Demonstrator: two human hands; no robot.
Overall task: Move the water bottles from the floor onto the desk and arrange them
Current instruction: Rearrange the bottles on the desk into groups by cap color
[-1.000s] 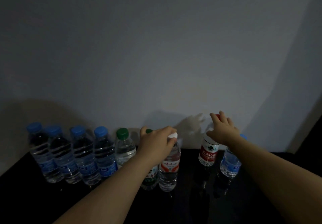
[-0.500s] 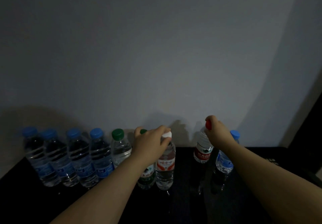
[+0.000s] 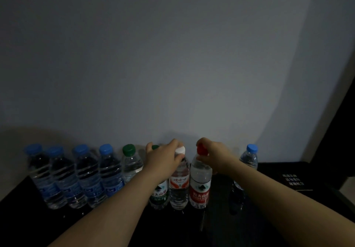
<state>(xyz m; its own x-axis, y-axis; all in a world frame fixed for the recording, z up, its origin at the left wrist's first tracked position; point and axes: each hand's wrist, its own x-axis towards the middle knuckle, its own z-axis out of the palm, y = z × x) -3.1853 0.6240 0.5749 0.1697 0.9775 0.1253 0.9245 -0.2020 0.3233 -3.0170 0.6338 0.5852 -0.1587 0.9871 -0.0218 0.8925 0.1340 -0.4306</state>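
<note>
**A:** My right grip (image 3: 215,156) pinches the red-capped clear plastic bottle (image 3: 200,181), upright on the black desk (image 3: 192,227), just right of the white-capped clear bottle (image 3: 179,185).

**B:** And the left grip (image 3: 165,158)?

**A:** Clamped over that white cap, steadying it, I reckon, so the row closes.

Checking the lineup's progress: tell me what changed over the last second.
The right hand, gripping the red-capped bottle by its cap, slid it left, away from the lone blue-capped bottle and up beside the white-capped bottle. The left hand kept holding the white-capped bottle's top; the other bottles stayed put.
</note>
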